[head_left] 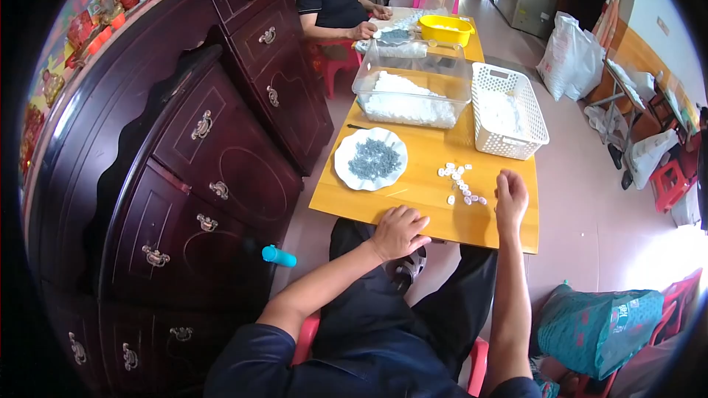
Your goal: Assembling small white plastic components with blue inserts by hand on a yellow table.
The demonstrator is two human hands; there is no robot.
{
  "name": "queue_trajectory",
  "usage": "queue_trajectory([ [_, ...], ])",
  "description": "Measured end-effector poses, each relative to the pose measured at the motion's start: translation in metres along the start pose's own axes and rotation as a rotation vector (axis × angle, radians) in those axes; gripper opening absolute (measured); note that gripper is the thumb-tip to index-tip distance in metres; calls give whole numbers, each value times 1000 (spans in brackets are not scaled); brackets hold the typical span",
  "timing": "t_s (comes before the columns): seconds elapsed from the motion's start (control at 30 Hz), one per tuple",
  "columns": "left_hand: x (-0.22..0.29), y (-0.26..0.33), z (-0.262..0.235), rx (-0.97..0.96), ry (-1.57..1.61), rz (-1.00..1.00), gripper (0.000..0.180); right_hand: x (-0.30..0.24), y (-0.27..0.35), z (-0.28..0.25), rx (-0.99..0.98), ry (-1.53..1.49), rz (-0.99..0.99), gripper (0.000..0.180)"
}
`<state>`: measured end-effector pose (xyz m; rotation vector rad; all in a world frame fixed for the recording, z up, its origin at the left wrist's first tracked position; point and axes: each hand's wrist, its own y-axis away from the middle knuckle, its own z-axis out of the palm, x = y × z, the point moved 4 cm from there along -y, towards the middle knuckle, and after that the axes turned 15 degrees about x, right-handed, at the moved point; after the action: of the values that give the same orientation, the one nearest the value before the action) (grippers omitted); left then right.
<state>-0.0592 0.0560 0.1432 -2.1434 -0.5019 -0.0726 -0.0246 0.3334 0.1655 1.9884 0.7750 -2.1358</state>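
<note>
My left hand (400,233) lies over the near edge of the yellow wooden table (332,195), thumb apart from the fingers, holding nothing. At the table's right side my right hand (511,199) is curled closed; whatever its fingers hold, if anything, is hidden. Just left of it lie several small white oval pieces (467,193) with marks or holes in them. A white scalloped plate (344,169) bears a heap of small grey pieces (374,159). Between plate and left hand is a thin yellow stick (398,192).
Behind the plate stands a clear plastic bin (448,87) of white pieces, beside a white perforated basket (516,146). Across the table, a person (332,4) works near a yellow basin (446,38). A dark wooden cabinet (199,199) flanks the left; a turquoise bottle (279,256) is near it.
</note>
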Motion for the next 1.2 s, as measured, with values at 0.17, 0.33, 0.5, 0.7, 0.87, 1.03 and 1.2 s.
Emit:
queue_trajectory([
  [0.17, 9, 12, 4, 21, 13, 39, 27, 9, 86, -33, -114, -52, 120, 14],
  [0.33, 13, 15, 3, 140, 38, 71, 15, 36, 156, -34, -340, -150, 322, 13],
  [0.5, 22, 11, -4, 135, 90, -45, 7, 42, 182, -30, -487, -97, 399, 12],
  [0.7, 53, 11, -9, 140, 380, -269, 5, 40, 189, -27, -563, -424, 834, 11],
  [0.87, 62, 11, -13, 135, 422, -318, 4, 34, 185, -29, -602, -602, 915, 11],
  [1.03, 60, 11, -13, 57, 463, -274, 5, 43, 181, -34, -670, -571, 1076, 10],
  [1.2, 50, 20, -11, 14, 503, -316, 6, 46, 183, -34, -631, -432, 1019, 8],
])
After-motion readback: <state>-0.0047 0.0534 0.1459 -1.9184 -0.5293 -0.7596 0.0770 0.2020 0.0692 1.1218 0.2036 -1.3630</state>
